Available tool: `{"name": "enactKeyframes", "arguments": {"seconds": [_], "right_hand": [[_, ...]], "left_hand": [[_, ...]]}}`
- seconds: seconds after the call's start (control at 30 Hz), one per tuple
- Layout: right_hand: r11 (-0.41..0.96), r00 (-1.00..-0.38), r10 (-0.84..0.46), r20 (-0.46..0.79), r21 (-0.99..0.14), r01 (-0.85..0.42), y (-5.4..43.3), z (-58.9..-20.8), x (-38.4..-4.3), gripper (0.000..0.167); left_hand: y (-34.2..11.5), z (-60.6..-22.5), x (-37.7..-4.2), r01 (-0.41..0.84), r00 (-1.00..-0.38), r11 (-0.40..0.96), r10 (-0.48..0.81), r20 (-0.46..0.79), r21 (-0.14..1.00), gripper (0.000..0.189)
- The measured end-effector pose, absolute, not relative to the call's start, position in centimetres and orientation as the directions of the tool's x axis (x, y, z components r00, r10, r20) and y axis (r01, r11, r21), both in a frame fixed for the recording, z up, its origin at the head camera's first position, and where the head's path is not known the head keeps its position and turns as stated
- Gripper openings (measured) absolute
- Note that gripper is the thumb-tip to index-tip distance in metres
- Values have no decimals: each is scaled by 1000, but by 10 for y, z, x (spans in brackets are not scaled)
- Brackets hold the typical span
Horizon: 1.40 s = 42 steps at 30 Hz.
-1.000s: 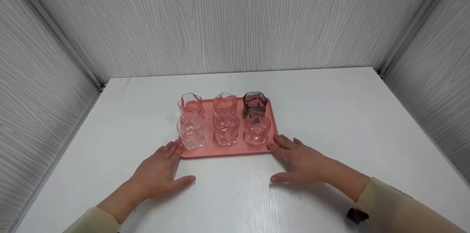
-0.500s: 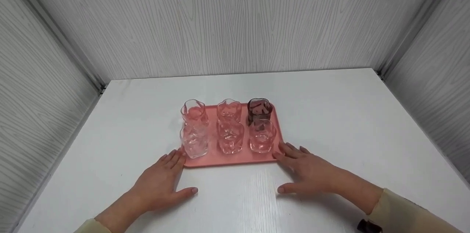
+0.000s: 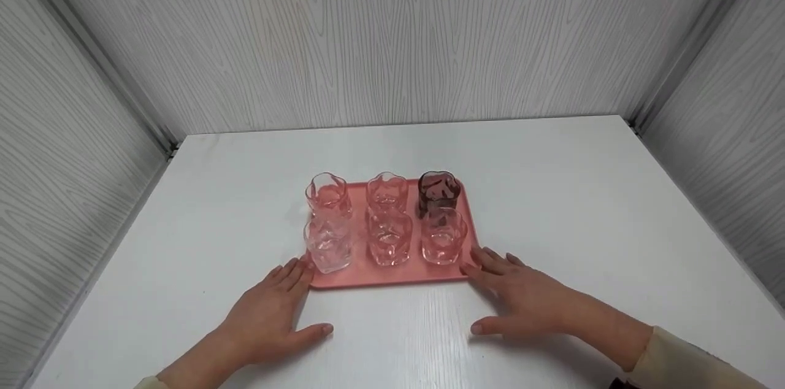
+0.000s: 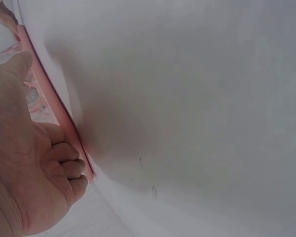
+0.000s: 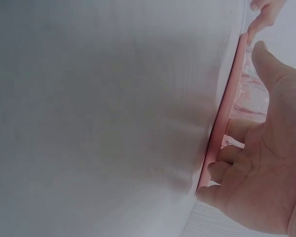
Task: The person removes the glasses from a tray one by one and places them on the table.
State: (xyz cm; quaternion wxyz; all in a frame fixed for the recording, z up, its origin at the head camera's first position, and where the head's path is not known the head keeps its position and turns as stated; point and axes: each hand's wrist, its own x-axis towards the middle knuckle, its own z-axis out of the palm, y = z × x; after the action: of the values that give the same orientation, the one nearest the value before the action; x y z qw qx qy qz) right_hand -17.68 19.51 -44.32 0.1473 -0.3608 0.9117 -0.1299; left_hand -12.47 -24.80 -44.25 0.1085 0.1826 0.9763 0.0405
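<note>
A pink tray [image 3: 359,277] lies flat on the white table, bearing several wavy glasses in two rows. The dark-tinted glass [image 3: 438,192] stands at its back right corner; the others, such as the front left glass [image 3: 329,248], are clear. With outstretched fingers, my left hand [image 3: 267,315] touches the near left corner of the tray, thumb spread apart from it. At the near right corner, my right hand [image 3: 524,297] touches the tray in the same manner. Both wrist views show the fingertips of the left hand [image 4: 34,168] and right hand [image 5: 266,158] against the tray's edge.
The white table [image 3: 552,192] reaches back to a grey wood-grain panel [image 3: 392,39]. Similar panels, the left one [image 3: 67,150] and the right one [image 3: 723,119], flank it on both sides.
The tray with its glasses has slid toward me and slightly to the right. Both hands have come along with it, still touching its near corners; the head view has shifted a little.
</note>
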Motion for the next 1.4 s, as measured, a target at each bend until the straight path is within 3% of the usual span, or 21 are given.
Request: {"name": "enactKeyframes", "arguments": {"seconds": [0.3,0.5,0.8,1.13,1.4], "right_hand": [[694,-686,-709,-163,-333,-638,198,-443,-173,104],[697,-688,-707,-164,-331,-636,200,-441,-172,104],[706,-696,-697,-173,-340,-622,200,-438,-171,100],[712,-695,-692,-196,-347,-610,196,-439,-170,100],[725,-711,-669,-217,-401,-560,199,-439,-176,95]], "left_hand": [[-246,-442,-121,333,-909,936,351,-226,117,114],[-245,-444,-123,354,-914,928,370,-168,117,110],[-253,-451,-152,281,-946,939,306,-105,200,107],[-270,-455,-175,308,-934,905,346,-86,292,109],[-271,-455,-182,321,-929,898,361,-86,301,111]]}}
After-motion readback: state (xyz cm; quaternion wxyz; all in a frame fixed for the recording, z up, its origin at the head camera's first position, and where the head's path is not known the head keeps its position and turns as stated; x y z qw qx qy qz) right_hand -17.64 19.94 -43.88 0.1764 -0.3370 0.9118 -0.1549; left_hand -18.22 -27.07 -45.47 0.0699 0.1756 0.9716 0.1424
